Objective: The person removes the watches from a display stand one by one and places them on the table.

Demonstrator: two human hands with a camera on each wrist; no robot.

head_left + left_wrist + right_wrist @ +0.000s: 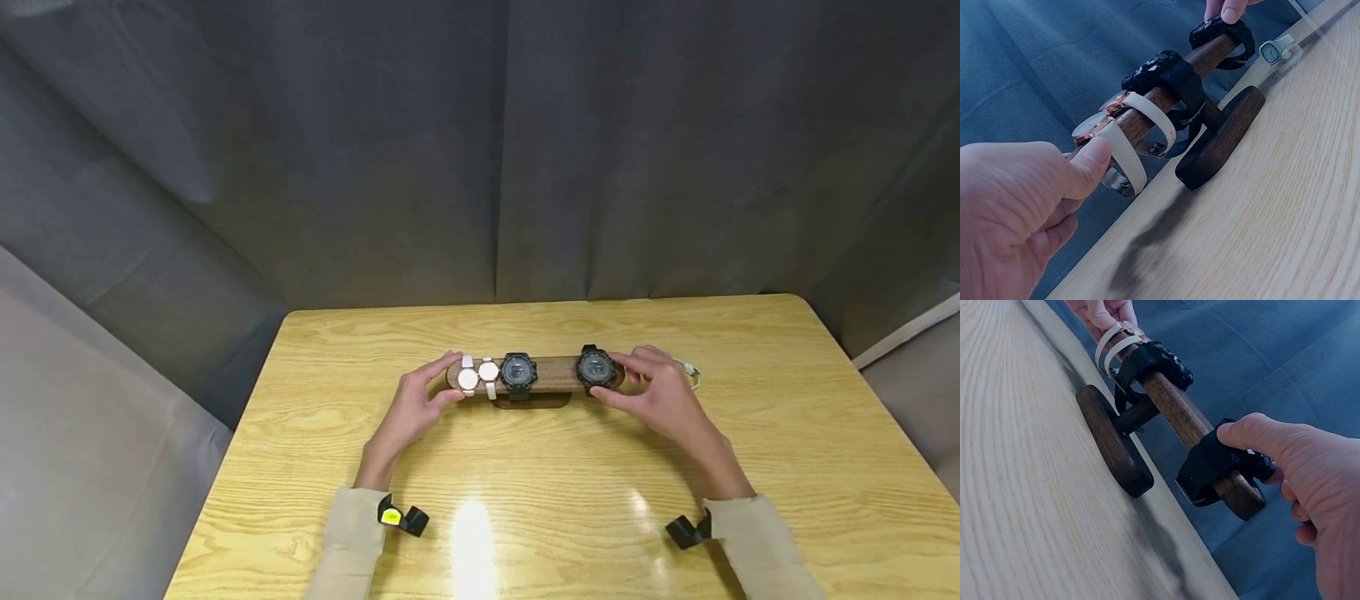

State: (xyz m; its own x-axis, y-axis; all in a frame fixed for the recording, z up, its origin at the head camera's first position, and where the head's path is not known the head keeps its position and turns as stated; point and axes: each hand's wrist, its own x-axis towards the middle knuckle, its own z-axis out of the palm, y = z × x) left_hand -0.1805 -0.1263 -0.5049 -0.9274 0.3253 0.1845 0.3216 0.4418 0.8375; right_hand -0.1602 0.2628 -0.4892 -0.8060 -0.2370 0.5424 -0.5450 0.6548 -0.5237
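A dark wooden watch stand [556, 372] bears several watches on its crossbar. My left hand [411, 406] is at the bar's left end, pinching the outermost white-strapped watch [1124, 150] with the thumb on its strap. Beside that one sits a second white-strapped watch [489, 372] with a rose-gold case, then a chunky black watch [518, 372]. At the other end, my right hand [663, 396] pinches another black watch [1207, 461] between thumb and fingers. The bar's tip [1244, 499] sticks out past this watch. The hand's fingertips are partly hidden behind the case.
A small pale watch [1270, 52] lies on the wooden table [555, 483] just right of the stand, partly behind my right hand in the head view. Dark curtains [420, 167] hang along the table's back edge. The stand's base [1113, 440] rests on the tabletop.
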